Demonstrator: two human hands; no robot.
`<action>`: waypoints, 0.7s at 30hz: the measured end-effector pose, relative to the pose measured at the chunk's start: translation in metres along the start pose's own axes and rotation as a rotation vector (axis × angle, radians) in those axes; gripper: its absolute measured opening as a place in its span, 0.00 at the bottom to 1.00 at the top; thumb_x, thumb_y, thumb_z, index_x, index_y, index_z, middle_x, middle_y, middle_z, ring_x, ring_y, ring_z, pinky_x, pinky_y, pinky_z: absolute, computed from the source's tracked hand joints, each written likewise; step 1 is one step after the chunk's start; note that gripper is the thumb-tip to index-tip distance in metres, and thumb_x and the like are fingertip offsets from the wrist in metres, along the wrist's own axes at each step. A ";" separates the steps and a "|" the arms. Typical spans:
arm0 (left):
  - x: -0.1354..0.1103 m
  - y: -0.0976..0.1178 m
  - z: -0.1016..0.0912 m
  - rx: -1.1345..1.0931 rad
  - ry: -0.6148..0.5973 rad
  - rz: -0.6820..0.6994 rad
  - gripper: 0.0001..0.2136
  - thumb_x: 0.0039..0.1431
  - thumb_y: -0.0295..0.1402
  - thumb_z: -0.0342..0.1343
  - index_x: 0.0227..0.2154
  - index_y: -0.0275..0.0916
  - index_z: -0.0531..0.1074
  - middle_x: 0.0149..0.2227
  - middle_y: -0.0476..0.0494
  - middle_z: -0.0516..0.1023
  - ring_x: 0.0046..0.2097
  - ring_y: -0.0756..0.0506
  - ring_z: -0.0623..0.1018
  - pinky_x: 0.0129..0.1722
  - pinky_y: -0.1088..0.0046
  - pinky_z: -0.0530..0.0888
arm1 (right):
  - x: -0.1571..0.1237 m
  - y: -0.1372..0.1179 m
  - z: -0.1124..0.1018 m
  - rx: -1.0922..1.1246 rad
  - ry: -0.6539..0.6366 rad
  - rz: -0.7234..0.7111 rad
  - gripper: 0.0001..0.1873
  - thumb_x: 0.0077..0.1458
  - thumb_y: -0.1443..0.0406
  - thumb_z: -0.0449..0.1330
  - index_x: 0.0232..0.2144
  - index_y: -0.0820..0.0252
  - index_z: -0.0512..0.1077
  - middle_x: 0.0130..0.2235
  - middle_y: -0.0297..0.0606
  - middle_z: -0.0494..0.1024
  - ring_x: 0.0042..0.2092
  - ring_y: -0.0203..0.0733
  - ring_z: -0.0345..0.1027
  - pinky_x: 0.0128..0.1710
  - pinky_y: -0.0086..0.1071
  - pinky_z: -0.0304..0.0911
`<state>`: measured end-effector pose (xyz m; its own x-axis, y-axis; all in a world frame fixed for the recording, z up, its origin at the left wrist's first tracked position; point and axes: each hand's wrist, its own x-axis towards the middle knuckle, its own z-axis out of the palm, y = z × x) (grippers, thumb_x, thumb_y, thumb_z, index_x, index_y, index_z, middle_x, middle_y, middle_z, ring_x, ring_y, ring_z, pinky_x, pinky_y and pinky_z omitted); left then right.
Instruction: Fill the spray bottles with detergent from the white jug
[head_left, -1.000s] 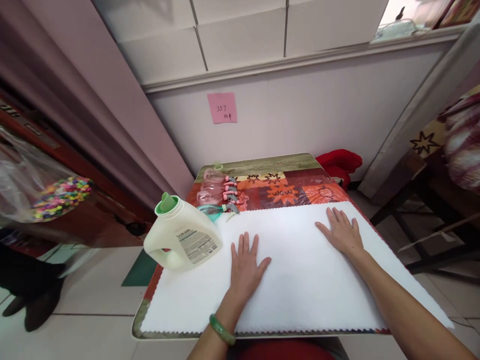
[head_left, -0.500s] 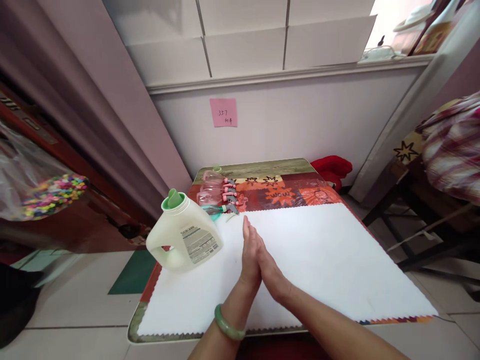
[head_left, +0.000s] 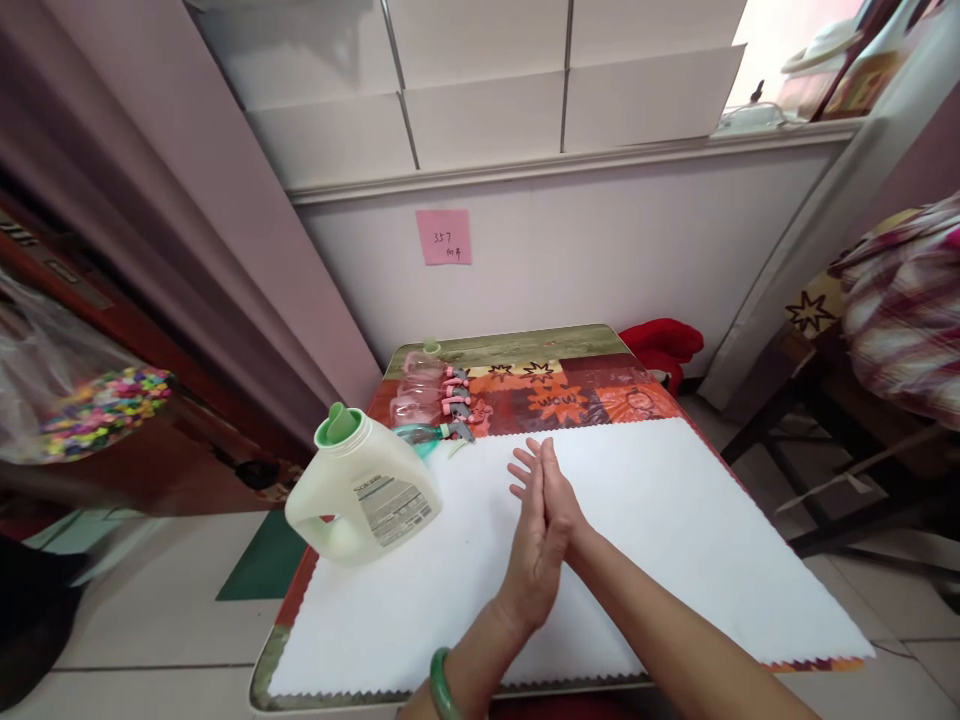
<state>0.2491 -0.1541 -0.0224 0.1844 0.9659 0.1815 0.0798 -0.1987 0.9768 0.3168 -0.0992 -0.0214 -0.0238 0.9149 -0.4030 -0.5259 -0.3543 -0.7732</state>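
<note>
My left hand, with a green bangle on its wrist, is pressed palm to palm against my right hand. Both hold nothing; their fingers are stretched out and point away from me, over a white mat with a zigzag edge. To the left of them a cream detergent jug stands uncapped, showing a green spout and a printed label. Behind the jug, pink spray bottles and a teal spray bottle lie on their sides with their trigger heads to the right.
The mat lies on a table with a patterned red and orange cover. A pink note is stuck to the wall. A plastic bag of colourful small pieces hangs at the left; plaid fabric rests on a dark stool at the right.
My joined hands have moved to the right and turned against each other, with some fingers now spread past the other hand. The view has tipped slightly upward.
</note>
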 end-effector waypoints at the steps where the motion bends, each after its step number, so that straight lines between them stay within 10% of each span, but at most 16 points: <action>1: 0.008 0.001 -0.003 -0.032 0.046 -0.001 0.29 0.68 0.50 0.44 0.67 0.43 0.58 0.71 0.36 0.55 0.72 0.38 0.53 0.69 0.56 0.52 | 0.002 -0.003 -0.002 -0.025 -0.009 -0.017 0.41 0.57 0.35 0.50 0.60 0.54 0.68 0.63 0.44 0.70 0.59 0.51 0.69 0.58 0.43 0.64; 5: 0.042 0.004 -0.014 -0.200 0.235 -0.139 0.18 0.65 0.47 0.52 0.46 0.39 0.75 0.48 0.38 0.79 0.50 0.42 0.77 0.52 0.63 0.71 | 0.011 -0.023 -0.011 -0.139 -0.091 -0.086 0.36 0.55 0.36 0.54 0.42 0.62 0.78 0.41 0.46 0.82 0.43 0.48 0.76 0.45 0.40 0.70; 10: 0.065 -0.008 -0.009 -0.268 0.237 -0.303 0.16 0.58 0.48 0.59 0.29 0.38 0.73 0.25 0.48 0.74 0.28 0.50 0.72 0.31 0.73 0.69 | 0.019 -0.034 -0.021 -0.199 -0.158 -0.116 0.30 0.53 0.40 0.60 0.36 0.62 0.76 0.22 0.32 0.72 0.23 0.35 0.61 0.24 0.31 0.59; 15: 0.069 -0.018 0.013 -0.274 0.199 -0.453 0.25 0.57 0.58 0.53 0.31 0.37 0.74 0.24 0.46 0.74 0.26 0.48 0.73 0.27 0.72 0.69 | 0.027 -0.025 -0.034 -0.298 -0.134 0.001 0.24 0.50 0.43 0.65 0.32 0.59 0.74 0.26 0.32 0.73 0.25 0.35 0.62 0.20 0.26 0.53; 21: 0.117 0.009 0.000 -0.181 0.125 -0.424 0.38 0.57 0.67 0.32 0.18 0.38 0.69 0.17 0.44 0.70 0.20 0.48 0.71 0.23 0.71 0.67 | 0.051 -0.068 -0.032 -0.327 -0.175 -0.187 0.41 0.56 0.32 0.41 0.29 0.58 0.75 0.22 0.36 0.73 0.23 0.38 0.63 0.24 0.32 0.60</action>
<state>0.2713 -0.0429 0.0081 0.0525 0.9702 -0.2364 -0.0515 0.2390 0.9697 0.3787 -0.0344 -0.0046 -0.1125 0.9785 -0.1730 -0.2377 -0.1955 -0.9515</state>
